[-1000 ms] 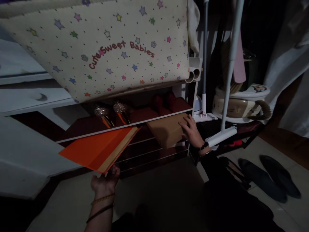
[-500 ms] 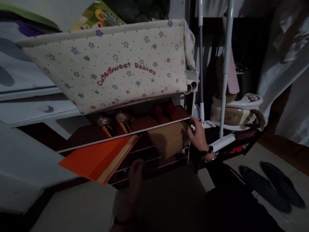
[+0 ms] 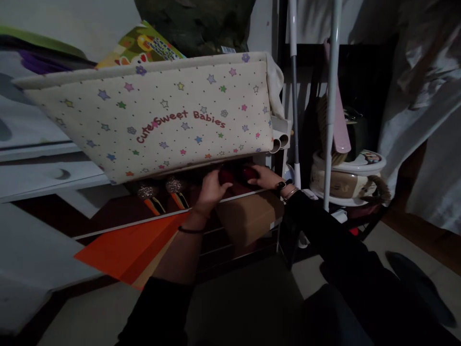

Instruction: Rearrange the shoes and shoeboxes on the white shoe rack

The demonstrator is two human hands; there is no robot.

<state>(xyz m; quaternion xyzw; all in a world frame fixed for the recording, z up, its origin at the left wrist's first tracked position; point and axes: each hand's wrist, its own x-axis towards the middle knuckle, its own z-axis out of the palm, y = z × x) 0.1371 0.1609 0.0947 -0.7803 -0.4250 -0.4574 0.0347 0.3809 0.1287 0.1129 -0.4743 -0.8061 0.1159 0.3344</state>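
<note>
A pair of dark red shoes sits on the upper board [image 3: 118,214] of a shoe rack, in the shade under a fabric bin. My left hand [image 3: 212,188] is wrapped round the side of the left red shoe [image 3: 226,176], thumb towards me. From the other side, my right hand [image 3: 265,178] grips the right red shoe [image 3: 249,174], its fingers partly lost in the dark. To the left on the same board stands another pair of shoes with glittery trim [image 3: 174,186]. Below, an orange box [image 3: 133,247] and a brown cardboard box [image 3: 248,216] jut out from the rack.
The star-print fabric bin [image 3: 187,110] overhangs the shelf closely. At the right stand a grey-white pole [image 3: 330,105], a second pole [image 3: 295,96], a pink-handled brush [image 3: 340,120] and a cream lidded pot [image 3: 347,180]. Dark slippers [image 3: 419,283] lie on the tiled floor.
My left hand has risen from below the rack to the left red shoe. My right hand has left the shelf's right end and moved left onto the other red shoe.
</note>
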